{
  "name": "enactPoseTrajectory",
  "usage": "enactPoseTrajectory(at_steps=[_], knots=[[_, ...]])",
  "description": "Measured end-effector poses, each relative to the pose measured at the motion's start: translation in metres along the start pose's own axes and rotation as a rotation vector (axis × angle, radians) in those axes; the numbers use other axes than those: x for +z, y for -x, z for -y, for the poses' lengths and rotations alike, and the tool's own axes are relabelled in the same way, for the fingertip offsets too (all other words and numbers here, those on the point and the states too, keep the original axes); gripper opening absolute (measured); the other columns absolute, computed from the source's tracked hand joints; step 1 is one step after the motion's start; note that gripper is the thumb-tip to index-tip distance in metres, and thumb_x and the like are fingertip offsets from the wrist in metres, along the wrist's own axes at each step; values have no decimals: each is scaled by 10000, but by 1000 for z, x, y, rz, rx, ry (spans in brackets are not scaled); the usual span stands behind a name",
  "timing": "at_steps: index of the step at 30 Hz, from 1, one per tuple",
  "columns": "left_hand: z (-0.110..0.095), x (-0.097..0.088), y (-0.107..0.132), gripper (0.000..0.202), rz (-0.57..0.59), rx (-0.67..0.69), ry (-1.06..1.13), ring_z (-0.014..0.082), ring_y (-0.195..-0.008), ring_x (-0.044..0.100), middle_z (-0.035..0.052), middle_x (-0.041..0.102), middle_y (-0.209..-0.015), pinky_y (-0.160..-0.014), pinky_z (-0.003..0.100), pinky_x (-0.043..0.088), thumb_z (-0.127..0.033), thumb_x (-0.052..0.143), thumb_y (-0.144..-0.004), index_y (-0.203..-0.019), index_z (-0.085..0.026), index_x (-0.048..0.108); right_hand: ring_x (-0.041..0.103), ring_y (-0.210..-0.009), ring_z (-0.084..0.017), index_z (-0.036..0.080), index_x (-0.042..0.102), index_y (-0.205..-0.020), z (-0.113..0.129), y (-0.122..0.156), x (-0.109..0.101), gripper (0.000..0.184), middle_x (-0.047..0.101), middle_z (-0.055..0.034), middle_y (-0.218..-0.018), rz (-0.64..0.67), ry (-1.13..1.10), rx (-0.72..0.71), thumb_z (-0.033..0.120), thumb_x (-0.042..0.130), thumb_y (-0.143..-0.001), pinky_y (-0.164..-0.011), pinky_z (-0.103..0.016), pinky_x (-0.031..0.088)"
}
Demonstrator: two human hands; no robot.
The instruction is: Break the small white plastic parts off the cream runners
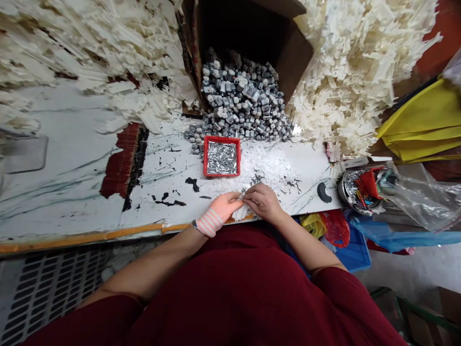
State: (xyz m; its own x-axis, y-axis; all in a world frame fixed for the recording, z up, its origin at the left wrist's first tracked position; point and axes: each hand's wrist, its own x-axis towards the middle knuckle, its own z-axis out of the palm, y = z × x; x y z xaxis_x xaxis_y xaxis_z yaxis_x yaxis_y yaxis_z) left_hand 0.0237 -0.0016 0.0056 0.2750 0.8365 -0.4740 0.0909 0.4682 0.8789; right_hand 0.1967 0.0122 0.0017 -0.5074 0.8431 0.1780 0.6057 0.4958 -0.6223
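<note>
My left hand [220, 211], in a pink-and-white striped glove, is closed on a white plastic part [239, 212] at the table's front edge. My bare right hand [263, 202] meets it there, fingertips pinched at the top of the same part; whether they hold a smaller piece is hidden. Just beyond my hands stands a red tray [205, 158] full of small shiny metal pins [221, 157]. Beside it, small translucent white pieces [272, 168] lie scattered over the tabletop. Behind the tray, many small grey motors [245, 101] spill out of a cardboard box [300, 53].
Heaps of cream-white plastic parts [353, 72] rise at right and more plastic parts [90, 43] at back left. A round metal bowl [347, 192] of odds and ends sits at the right edge, near a black curved piece [324, 192]. The marbled tabletop [72, 192] has torn patches.
</note>
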Motion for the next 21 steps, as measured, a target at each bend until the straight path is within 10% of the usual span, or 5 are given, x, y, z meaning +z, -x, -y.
enactPoseTrajectory(at_steps=[5, 10, 15, 21], knots=[[9, -2, -2, 275, 57, -3, 107, 140, -598, 546, -32, 579, -632, -562, 236, 417, -277, 626, -641, -885, -154, 594, 601, -896, -172, 190, 663, -976, -4, -3, 2, 212, 665, -78, -920, -88, -169, 98, 345, 621, -837, -813, -319, 482], [13, -6, -2, 246, 101, -16, 190, 98, -516, 477, -74, 495, -571, -505, 205, 362, -241, 625, -606, -784, -182, 465, 607, -783, -151, 165, 654, -880, -37, -54, -16, 223, 661, -47, -851, 125, -325, 231, 357, 683, -770, -706, -288, 494], [11, -17, -2, 236, 60, -21, 138, 66, -461, 359, -92, 416, -542, -448, 186, 250, -252, 602, -628, -773, -186, 427, 555, -916, -213, 138, 628, -983, -73, -146, -39, 165, 636, -111, -996, -114, 338, 254, 209, 528, -872, -785, -338, 443], [10, -28, 0, 211, 16, -8, 141, 57, -496, 358, -88, 423, -594, -462, 181, 280, -234, 578, -654, -800, -179, 435, 461, -1046, -291, 116, 590, -1021, -83, -208, -40, 256, 607, -176, -1047, 22, 715, -36, 83, 376, -884, -860, -418, 373]])
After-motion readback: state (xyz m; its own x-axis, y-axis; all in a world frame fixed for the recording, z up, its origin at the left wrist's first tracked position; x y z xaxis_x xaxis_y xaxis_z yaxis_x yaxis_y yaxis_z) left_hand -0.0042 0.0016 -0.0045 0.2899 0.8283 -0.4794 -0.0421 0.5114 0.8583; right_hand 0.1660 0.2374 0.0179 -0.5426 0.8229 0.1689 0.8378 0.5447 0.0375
